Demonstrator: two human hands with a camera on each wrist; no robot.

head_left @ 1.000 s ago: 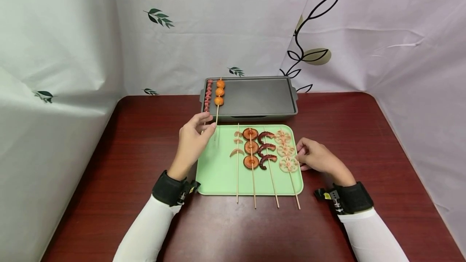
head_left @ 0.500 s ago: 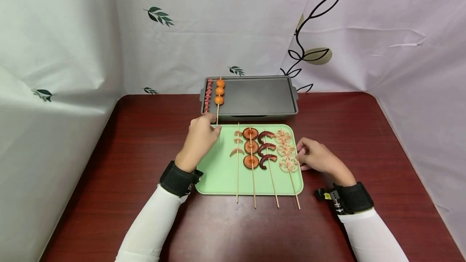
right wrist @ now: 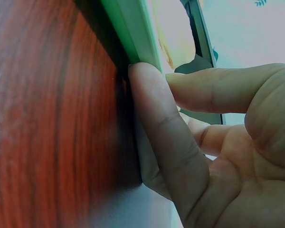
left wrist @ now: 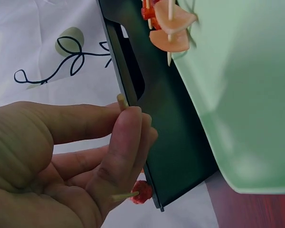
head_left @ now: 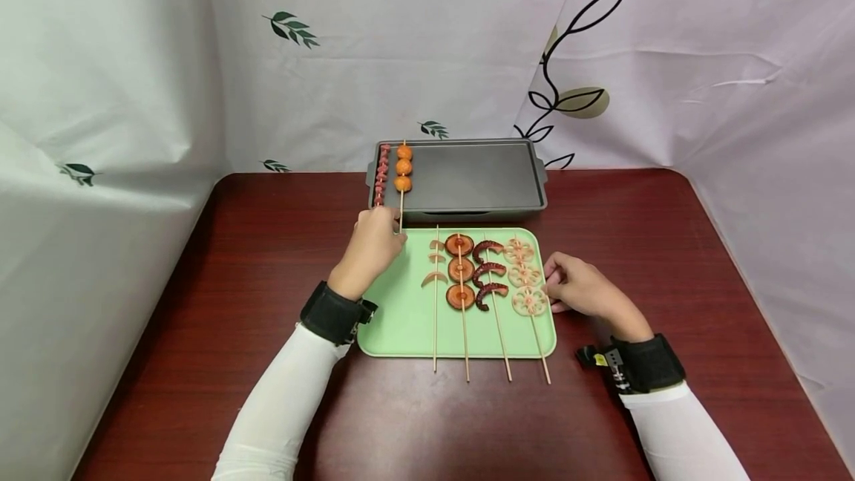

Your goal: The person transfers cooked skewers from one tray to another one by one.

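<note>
Pinching skewer (left wrist: 125,142) | left hand (head_left: 371,249) fingertips closed on stick | grill pan (head_left: 467,178) just beyond

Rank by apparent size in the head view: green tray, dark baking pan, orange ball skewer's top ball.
1. green tray, nearer the camera, so its lead is unsure.
2. dark baking pan.
3. orange ball, clearly smallest.

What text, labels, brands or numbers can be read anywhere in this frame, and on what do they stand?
None: no readable word or number in any view.
The yellow tag on the right wristband is too small to read.
The backdrop cloth bears only leaf drawings, no lettering.
The green tray and grey pan carry no markings.
</note>
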